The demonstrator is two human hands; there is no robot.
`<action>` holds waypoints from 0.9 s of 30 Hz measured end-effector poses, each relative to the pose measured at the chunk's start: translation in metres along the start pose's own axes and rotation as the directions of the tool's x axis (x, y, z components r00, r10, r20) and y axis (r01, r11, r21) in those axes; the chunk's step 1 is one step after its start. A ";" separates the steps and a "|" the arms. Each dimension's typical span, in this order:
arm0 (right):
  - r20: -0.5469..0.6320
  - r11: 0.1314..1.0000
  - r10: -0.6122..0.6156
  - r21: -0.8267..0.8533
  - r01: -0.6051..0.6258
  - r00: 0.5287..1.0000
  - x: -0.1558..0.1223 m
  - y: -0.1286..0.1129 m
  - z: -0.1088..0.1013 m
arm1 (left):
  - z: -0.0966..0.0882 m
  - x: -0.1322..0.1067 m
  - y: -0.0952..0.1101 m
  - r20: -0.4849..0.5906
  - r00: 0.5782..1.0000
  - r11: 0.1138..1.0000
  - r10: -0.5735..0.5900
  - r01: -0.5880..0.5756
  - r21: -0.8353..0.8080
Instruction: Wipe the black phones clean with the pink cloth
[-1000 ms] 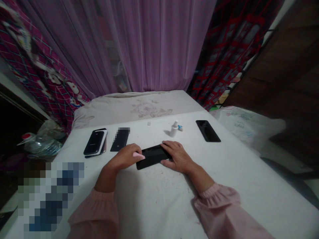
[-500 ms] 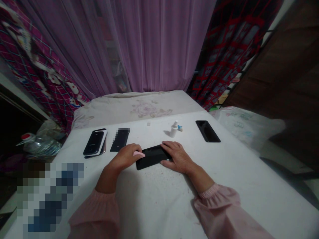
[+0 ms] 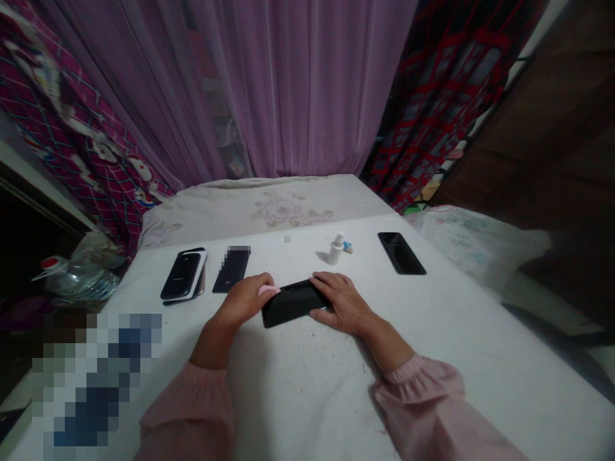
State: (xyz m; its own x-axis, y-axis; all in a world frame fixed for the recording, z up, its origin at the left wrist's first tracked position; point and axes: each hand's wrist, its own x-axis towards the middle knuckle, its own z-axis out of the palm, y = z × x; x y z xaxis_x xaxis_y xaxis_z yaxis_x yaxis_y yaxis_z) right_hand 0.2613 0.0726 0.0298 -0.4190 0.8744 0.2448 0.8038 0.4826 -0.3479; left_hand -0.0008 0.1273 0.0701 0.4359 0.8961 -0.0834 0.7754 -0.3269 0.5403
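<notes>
the left hand (image 3: 243, 299) is curled, pinching a small pink piece (image 3: 268, 290) at the left end of a black phone (image 3: 293, 303), which lies flat at lower middle of the frame. the right hand (image 3: 342, 304) rests open across its right end. the step in hand seems to be work at that left end; it calls for keeping the phone steady.

white bedsheet (image 3: 298, 397) | black phones (image 3: 401, 253) | phone stack (image 3: 182, 276) | spray bottle (image 3: 335, 250) | small tube, blurry (image 3: 348, 247)
</notes>
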 end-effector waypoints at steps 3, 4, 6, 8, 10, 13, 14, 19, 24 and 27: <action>0.002 1.000 -0.002 -0.007 0.002 1.000 0.000 0.000 0.000 | -0.002 -0.001 -0.002 0.049 0.998 0.999 0.042 -0.041 -0.018; 0.000 1.000 -0.003 -0.008 0.003 1.000 0.000 0.000 0.000 | -0.003 -0.001 -0.003 0.066 0.996 0.998 0.055 -0.054 -0.016; -0.007 1.000 -0.011 -0.007 0.011 1.000 0.000 0.001 0.000 | -0.004 -0.002 -0.004 0.099 0.992 0.997 0.072 -0.072 -0.008; -0.011 1.000 -0.020 -0.003 0.020 1.000 0.000 0.001 0.000 | -0.005 -0.004 -0.005 0.130 0.988 0.996 0.089 -0.088 -0.009; -0.012 1.000 -0.023 0.000 0.023 1.000 0.000 0.002 0.000 | -0.006 -0.005 -0.006 0.163 0.979 0.993 0.119 -0.117 -0.022; -0.011 1.000 -0.021 0.003 0.021 1.000 0.000 0.002 0.001 | -0.007 -0.006 -0.006 0.190 0.969 0.987 0.158 -0.154 -0.036; -0.012 1.000 -0.019 0.004 0.019 1.000 0.000 0.002 0.001 | -0.006 -0.006 -0.006 0.191 0.969 0.987 0.159 -0.155 -0.036; -0.018 1.000 -0.010 0.006 0.010 1.000 0.000 0.002 0.002 | -0.004 -0.003 -0.005 0.131 0.986 0.995 0.098 -0.098 -0.003; -0.013 1.000 -0.005 0.006 0.005 1.000 0.000 0.001 0.001 | -0.001 -0.001 -0.002 0.038 0.997 0.998 0.061 -0.062 0.009; -0.007 1.000 -0.008 0.003 0.008 1.000 0.000 0.001 0.001 | -0.001 0.000 0.003 0.008 1.000 1.000 0.006 -0.006 0.031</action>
State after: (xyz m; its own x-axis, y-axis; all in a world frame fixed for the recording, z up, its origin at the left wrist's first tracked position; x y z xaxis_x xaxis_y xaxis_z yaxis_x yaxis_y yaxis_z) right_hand 0.2617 0.0732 0.0284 -0.4221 0.8703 0.2538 0.7994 0.4894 -0.3485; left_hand 0.0011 0.1261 0.0726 0.4441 0.8918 -0.0866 0.7862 -0.3416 0.5150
